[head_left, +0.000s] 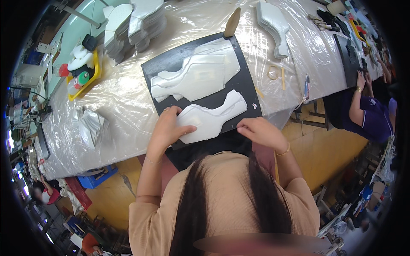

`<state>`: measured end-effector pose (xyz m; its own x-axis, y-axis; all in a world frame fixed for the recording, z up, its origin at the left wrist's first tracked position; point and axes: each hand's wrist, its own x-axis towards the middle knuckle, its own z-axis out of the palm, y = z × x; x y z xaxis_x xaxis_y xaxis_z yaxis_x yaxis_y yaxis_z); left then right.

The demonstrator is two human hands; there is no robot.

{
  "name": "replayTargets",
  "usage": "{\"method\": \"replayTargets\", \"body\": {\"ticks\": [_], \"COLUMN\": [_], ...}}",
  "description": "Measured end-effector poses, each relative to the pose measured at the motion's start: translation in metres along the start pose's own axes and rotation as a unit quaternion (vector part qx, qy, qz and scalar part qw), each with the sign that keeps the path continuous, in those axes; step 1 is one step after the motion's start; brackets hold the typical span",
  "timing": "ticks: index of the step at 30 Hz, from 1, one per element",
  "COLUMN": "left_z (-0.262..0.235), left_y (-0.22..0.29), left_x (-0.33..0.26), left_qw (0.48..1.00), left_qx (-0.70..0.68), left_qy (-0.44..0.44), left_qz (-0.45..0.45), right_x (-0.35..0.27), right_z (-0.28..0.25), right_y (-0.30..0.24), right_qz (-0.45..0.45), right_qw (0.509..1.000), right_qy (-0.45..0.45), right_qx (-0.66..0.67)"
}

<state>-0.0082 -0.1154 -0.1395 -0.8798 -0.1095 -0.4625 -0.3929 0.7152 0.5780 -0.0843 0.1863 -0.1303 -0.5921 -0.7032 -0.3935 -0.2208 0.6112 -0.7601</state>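
Note:
Two or more flat white cut-out pieces (205,119), curved and narrow-waisted, lie at the near side of a black board (183,103). My left hand (170,128) grips their left end, thumb on top and fingers along the far edge. By the board's near right corner is my right hand (261,133), its fingers curled and closed. Whatever they may hold is hidden. Farther up the board lies a fanned pile of similar white pieces (200,72), overlapping one another.
Stacks of white pieces stand at the far left (145,21) and far right (273,30). A wooden tool (232,22) rests at the board's far edge. At left are a yellow tray (97,70) with bottles and a crumpled plastic bag (92,126). A co-worker (363,106) works at right.

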Motion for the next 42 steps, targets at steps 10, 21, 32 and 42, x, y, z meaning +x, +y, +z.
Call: {"method": "replayTargets", "body": {"ticks": [10,21,32,42], "left_z": [-0.015,-0.021,0.028,0.017], "left_y": [0.044,0.033,-0.018,-0.025], "left_x": [-0.037,-0.036,-0.034,-0.044], "left_qw": [0.99,0.95,0.879,0.938], "left_qx": [-0.069,0.078,-0.329,-0.102], "left_qy": [0.01,0.156,0.284,0.198], "left_qz": [0.12,0.258,0.196,0.264], "right_x": [-0.002,0.04,0.048,0.048], "right_z": [-0.007,0.009,0.02,0.019], "right_y": [-0.055,-0.054,-0.067,-0.073], "right_qz": [-0.105,-0.192,-0.218,-0.212], "right_qw": [0.982,0.931,0.933,0.931], "right_qy": [0.155,0.131,0.129,0.092], "right_qx": [0.007,-0.282,-0.256,-0.281]}}
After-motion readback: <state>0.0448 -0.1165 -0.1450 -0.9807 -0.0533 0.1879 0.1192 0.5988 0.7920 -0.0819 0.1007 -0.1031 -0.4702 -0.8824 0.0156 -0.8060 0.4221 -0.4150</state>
